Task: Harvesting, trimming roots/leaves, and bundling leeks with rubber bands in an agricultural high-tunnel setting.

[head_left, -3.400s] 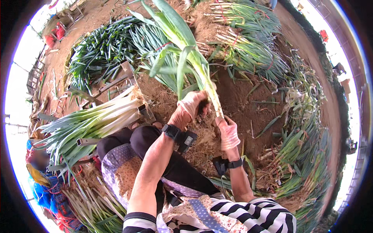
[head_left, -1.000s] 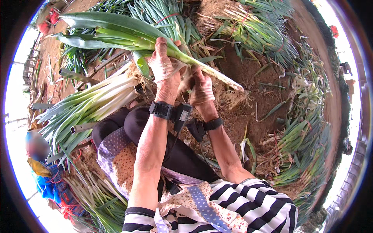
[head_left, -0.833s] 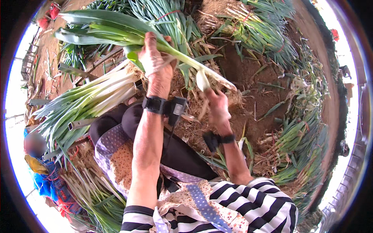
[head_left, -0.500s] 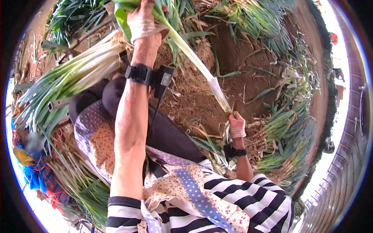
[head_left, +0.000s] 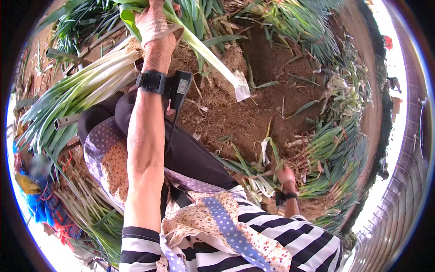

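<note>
My left hand point(head_left: 153, 22), in a pale glove, is closed around the green part of a long green onion point(head_left: 204, 51) at the top. The stalk's white lower end slants down to the right, and a loose flap of pale skin point(head_left: 242, 88) hangs from its tip. Lower right, my right hand point(head_left: 286, 176) is apart from the stalk and low over the ground. Its fingers are blurred. Beside them are a peeled green leaf strip point(head_left: 273, 147) and white skin scraps point(head_left: 262, 185).
A stack of thick green onions point(head_left: 90, 79) lies left of my knees. Bundled onions point(head_left: 333, 152) line the right side, with more bundles point(head_left: 299, 25) at the far side. Loose roots and leaf scraps litter the brown soil point(head_left: 272, 102). Blue netting point(head_left: 38, 206) is at the lower left.
My right hand has moved down and away from the onion's lower end. Outer skin has come away from the stalk, leaving a short flap. My left hand has shifted slightly left with the onion.
</note>
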The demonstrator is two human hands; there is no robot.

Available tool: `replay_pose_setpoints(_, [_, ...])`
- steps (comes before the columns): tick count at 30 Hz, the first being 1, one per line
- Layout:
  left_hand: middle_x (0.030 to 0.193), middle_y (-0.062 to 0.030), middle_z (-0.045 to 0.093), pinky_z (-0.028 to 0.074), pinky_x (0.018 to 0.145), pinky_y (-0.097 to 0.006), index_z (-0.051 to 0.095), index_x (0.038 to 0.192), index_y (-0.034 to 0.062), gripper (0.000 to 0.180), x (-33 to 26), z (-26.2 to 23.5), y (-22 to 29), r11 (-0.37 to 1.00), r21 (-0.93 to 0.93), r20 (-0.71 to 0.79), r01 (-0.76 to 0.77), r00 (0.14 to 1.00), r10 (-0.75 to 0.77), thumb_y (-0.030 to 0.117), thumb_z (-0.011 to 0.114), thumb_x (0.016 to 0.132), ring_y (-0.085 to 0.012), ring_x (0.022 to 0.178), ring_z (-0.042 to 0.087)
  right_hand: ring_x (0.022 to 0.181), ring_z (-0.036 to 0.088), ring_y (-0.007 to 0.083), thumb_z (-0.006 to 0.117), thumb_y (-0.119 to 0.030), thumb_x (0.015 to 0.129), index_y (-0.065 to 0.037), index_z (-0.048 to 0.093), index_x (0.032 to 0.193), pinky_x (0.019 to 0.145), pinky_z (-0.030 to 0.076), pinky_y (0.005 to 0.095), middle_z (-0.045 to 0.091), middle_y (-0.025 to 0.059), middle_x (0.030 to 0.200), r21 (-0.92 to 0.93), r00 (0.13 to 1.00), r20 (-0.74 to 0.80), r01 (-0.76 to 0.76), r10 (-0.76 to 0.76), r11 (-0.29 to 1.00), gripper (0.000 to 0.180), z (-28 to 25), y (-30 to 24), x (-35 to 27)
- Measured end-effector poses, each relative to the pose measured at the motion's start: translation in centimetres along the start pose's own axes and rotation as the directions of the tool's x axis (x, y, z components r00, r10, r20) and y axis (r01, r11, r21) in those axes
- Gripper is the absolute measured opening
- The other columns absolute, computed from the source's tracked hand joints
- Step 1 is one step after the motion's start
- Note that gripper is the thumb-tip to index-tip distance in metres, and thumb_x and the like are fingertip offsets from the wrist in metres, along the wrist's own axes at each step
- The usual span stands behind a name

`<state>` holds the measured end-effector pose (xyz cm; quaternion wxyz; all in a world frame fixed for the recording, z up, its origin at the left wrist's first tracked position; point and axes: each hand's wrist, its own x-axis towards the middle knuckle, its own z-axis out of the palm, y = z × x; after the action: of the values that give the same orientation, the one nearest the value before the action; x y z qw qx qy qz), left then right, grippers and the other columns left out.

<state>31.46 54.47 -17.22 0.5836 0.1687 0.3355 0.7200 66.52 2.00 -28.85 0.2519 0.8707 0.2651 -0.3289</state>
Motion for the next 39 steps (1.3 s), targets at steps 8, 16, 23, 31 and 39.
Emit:
replay_pose_setpoints(8, [0.071, -0.0104, 0.056, 0.045, 0.051, -0.037, 0.051, 0.090, 0.0020, 0.019, -0.4, 0.4, -1.3, 0.991, -0.094, 0.079, 0.095, 0.993, -0.088, 0.019, 0.059, 0.085, -0.0236, 0.055, 0.054, 0.108, 0.052, 0.0282, 0.067, -0.033, 0.076, -0.010, 0.043, 0.128, 0.086, 0.049, 0.0380, 0.050, 0.0139, 0.122, 0.116, 0.332, -0.838, 0.884, -0.433, 0.454, 0.062, -12.8, -24.3, -1.9])
replay_pose_setpoints(16, [0.063, -0.0076, 0.048, 0.035, 0.045, -0.032, 0.046, 0.083, 0.0054, 0.050, 0.9, -0.7, 0.2, 0.991, -0.088, 0.054, 0.102, 0.994, -0.097, 0.055, 0.043, 0.087, -0.0191, 0.048, 0.044, 0.081, 0.056, 0.0110, 0.051, -0.013, 0.088, -0.002, 0.049, 0.121, 0.069, 0.044, 0.0189, 0.060, 0.0011, 0.091, 0.874, 0.758, -0.391, 0.483, -0.523, 0.046, 0.035, -10.1, -25.5, -6.5])
replay_pose_setpoints(23, [0.060, -0.0068, 0.045, 0.030, 0.042, -0.030, 0.044, 0.075, 0.0068, 0.058, 1.5, -1.2, 0.2, 0.966, -0.179, 0.019, 0.186, 0.982, -0.186, 0.065, 0.041, 0.083, -0.0186, 0.045, 0.039, 0.071, 0.051, 0.0046, 0.052, -0.017, 0.088, 0.000, 0.058, 0.103, 0.059, 0.043, 0.0206, 0.059, -0.0004, 0.080, 0.860, 0.788, -0.456, 0.510, -0.413, 0.024, 0.023, -12.5, -24.6, -12.1])
replay_pose_setpoints(31, [0.054, -0.0028, 0.045, 0.028, 0.039, -0.030, 0.045, 0.082, 0.0040, 0.061, 0.4, -0.9, -1.9, 0.919, -0.128, 0.091, 0.373, 0.927, -0.364, 0.065, 0.042, 0.080, -0.0140, 0.040, 0.038, 0.054, 0.058, 0.0140, 0.054, -0.007, 0.079, -0.001, 0.063, 0.088, 0.050, 0.045, 0.0285, 0.066, 0.0077, 0.072, 0.381, 0.566, -0.543, 0.824, -0.620, 0.419, 0.014, -14.5, -17.6, -18.6])
replay_pose_setpoints(39, [0.053, -0.0019, 0.047, 0.027, 0.034, -0.026, 0.054, 0.071, 0.0118, 0.073, 2.7, -1.9, 1.1, 0.843, -0.412, 0.576, 0.346, 0.816, -0.053, 0.082, 0.037, 0.068, -0.0129, 0.040, 0.041, 0.107, 0.055, 0.0264, 0.069, -0.034, 0.070, -0.015, 0.045, 0.129, 0.082, 0.048, 0.0341, 0.050, 0.0165, 0.124, -0.070, 0.911, -0.353, 0.200, -0.212, 0.977, 0.066, -8.9, -4.3, -5.5])
